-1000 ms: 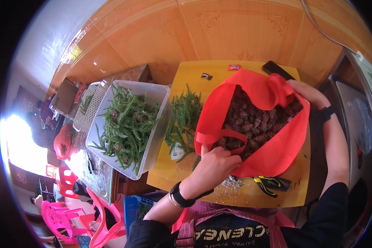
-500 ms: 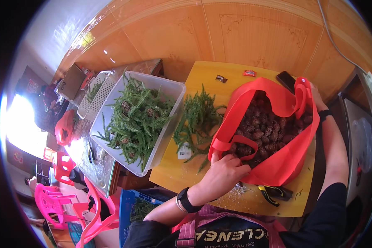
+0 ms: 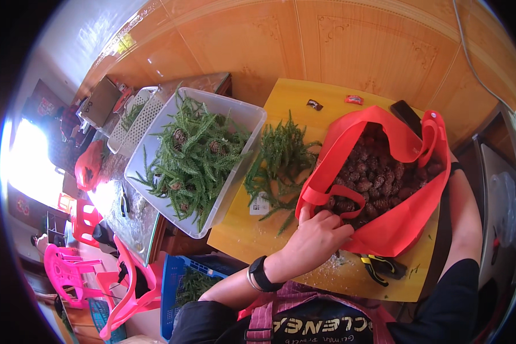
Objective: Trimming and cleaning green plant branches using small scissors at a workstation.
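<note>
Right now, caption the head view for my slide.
Left hand reaches into a red bag of pine cones on a yellow table.

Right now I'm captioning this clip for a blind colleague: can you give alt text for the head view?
A person's left hand reaches into a red bag of brown cones on a yellow table. Their right arm goes behind the bag. Green sprigs and a clear bin lie left.
</note>
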A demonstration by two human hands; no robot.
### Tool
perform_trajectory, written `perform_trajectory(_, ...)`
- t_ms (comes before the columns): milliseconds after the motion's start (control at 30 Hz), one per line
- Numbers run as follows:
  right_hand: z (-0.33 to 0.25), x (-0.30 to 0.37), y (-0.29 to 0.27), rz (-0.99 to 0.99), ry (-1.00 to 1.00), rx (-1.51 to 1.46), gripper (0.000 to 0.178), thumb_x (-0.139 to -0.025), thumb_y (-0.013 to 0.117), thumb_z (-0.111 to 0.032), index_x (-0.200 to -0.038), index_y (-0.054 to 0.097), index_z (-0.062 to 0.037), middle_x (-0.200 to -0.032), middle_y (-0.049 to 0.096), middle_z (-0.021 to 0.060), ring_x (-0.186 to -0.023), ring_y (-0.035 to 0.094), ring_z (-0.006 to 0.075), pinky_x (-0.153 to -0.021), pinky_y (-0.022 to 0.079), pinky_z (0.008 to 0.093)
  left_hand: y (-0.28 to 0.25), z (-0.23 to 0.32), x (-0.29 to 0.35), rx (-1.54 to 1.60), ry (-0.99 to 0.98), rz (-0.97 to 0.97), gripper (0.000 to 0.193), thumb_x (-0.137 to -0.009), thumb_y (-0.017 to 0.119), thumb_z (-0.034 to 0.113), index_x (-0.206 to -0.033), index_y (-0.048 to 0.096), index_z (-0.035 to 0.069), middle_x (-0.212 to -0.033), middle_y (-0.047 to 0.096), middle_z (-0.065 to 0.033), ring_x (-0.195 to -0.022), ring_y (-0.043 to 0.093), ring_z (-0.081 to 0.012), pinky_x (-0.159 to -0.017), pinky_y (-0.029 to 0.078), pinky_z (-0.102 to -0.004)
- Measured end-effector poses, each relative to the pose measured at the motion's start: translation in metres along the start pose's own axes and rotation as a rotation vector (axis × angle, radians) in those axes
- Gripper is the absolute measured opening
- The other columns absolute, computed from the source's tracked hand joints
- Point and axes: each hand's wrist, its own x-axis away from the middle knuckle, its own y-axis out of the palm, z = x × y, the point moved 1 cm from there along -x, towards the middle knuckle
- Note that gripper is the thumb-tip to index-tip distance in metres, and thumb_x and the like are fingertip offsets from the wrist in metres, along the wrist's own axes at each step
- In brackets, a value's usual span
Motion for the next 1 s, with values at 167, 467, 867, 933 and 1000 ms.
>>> perform_trajectory(167,-0.042,0.007,0.001,-0.037,0.142,-0.295,0.040,-0.088,0.051,-0.028,-0.117,0.049,-0.0020,-0.103,0.060,0.0103,-0.093,0.057,0.0226,-0.080,0.047,0.0330,-0.009,0.000,0.002,0.081,0.006,0.077,0.025,-0.077,0.065,0.023,-0.100,0.059,0.014,-0.077,0.052,-0.0028,-0.081,0.054,-0.0204,-0.087,0.031,-0.0392)
perform_trajectory(467,-0.066,0.071,0.011,-0.125,0.282,-0.697,0.038,-0.089,0.051,-0.026,-0.118,0.049,-0.0023,-0.104,0.059,0.0098,-0.094,0.057,0.0208,-0.080,0.046,0.0316,-0.007,-0.003,0.007,0.030,0.049,0.064,0.030,-0.074,0.065,0.021,-0.102,0.058,0.012,-0.079,0.052,-0.0024,-0.081,0.055,-0.0194,-0.093,0.030,-0.0416)
perform_trajectory(867,-0.042,0.058,0.003,0.037,-0.270,-0.029,0.039,-0.081,0.064,-0.016,-0.116,0.052,-0.0021,-0.111,0.055,0.0081,-0.104,0.052,0.0173,-0.088,0.043,0.0302,-0.036,-0.004,0.013,0.241,0.122,0.278,0.038,-0.064,0.075,0.009,-0.099,0.062,0.007,-0.097,0.057,-0.0085,-0.084,0.056,-0.0264,-0.071,0.046,-0.0347)
perform_trajectory(933,-0.049,0.068,0.006,0.137,-0.369,0.146,0.040,-0.079,0.066,-0.013,-0.114,0.053,-0.0021,-0.108,0.057,0.0073,-0.101,0.054,0.0179,-0.087,0.043,0.0308,-0.041,-0.006,0.017,0.260,0.105,0.325,0.032,-0.063,0.075,0.008,-0.093,0.064,0.006,-0.091,0.058,-0.0079,-0.080,0.057,-0.0255,-0.069,0.046,-0.0338)
perform_trajectory(1000,-0.055,0.079,0.003,0.108,-0.313,0.218,0.036,-0.080,0.063,-0.014,-0.113,0.054,-0.0020,-0.106,0.059,0.0085,-0.098,0.056,0.0193,-0.085,0.044,0.0313,-0.045,-0.008,0.023,0.284,0.089,0.372,0.027,-0.062,0.075,0.007,-0.087,0.065,0.006,-0.085,0.059,-0.0074,-0.076,0.057,-0.0246,-0.066,0.046,-0.0329)
